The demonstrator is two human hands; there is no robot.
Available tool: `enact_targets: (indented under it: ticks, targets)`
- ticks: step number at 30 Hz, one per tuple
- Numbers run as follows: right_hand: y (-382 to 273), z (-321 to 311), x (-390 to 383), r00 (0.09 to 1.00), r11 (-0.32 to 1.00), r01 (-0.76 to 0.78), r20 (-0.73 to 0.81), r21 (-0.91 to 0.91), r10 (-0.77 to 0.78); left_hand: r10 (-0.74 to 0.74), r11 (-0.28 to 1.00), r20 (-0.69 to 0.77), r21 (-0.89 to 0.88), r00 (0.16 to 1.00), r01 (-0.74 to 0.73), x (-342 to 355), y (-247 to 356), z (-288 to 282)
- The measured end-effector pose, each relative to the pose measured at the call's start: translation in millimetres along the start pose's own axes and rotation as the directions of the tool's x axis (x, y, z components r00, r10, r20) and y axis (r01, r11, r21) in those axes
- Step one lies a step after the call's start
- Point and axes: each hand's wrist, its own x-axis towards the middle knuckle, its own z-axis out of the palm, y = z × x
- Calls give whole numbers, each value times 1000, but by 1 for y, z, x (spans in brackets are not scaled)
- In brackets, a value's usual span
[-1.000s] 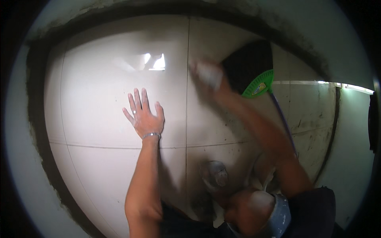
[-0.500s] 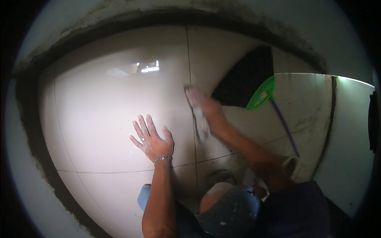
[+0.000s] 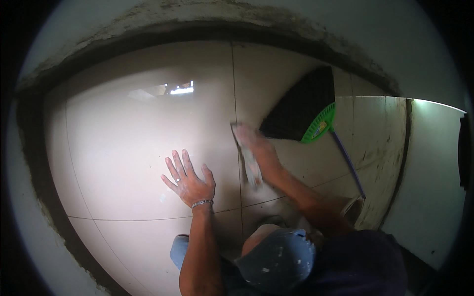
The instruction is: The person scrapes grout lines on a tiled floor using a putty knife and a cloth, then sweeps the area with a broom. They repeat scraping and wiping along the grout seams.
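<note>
A long, narrow flat tool (image 3: 253, 172), pale and blurred, lies along a dark tile joint (image 3: 235, 89) in the middle of a shiny, pale tiled floor (image 3: 123, 133). The joint runs from the floor's far edge toward the person. The right hand (image 3: 254, 141) is closed around the tool, its fingers blurred; whether the tool's whole underside touches the floor, I cannot tell.

The two hands are apart. To the left of the tool, the left hand (image 3: 192, 185) is spread flat on the tile, fingers pointing toward the far edge and holding nothing. It wears a ring (image 3: 177, 180) and a bracelet (image 3: 202, 203).

Just beyond the right hand, toward the floor's far right corner, lies a broom with a fan of black bristles (image 3: 301, 106), a green head (image 3: 320, 124) and a purple handle (image 3: 348, 163). The handle slants toward a pale-rimmed container (image 3: 354, 209), partly hidden behind the right forearm.

Nearest the viewer is a knee in worn, paint-flecked blue cloth (image 3: 279, 259). A dark strip (image 3: 47, 163) borders the floor's left and far edges, and a pale greenish wall (image 3: 434, 163) stands along the right edge.
</note>
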Motion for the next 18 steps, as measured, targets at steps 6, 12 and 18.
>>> enact_targets:
  ticks: [6,12,18]
  targets:
    - [0,2,-1,999,999,35,-37,12,-35,-16,1000,15,-13,1000,16,0,2,-1]
    - [4,-28,81,998,990,-55,10,127,54,-18,1000,6,-2,1000,18,1,0,-3]
    - [-9,4,-5,997,998,36,-66,49,-33,-20,999,14,-30,1000,20,3,1,-6]
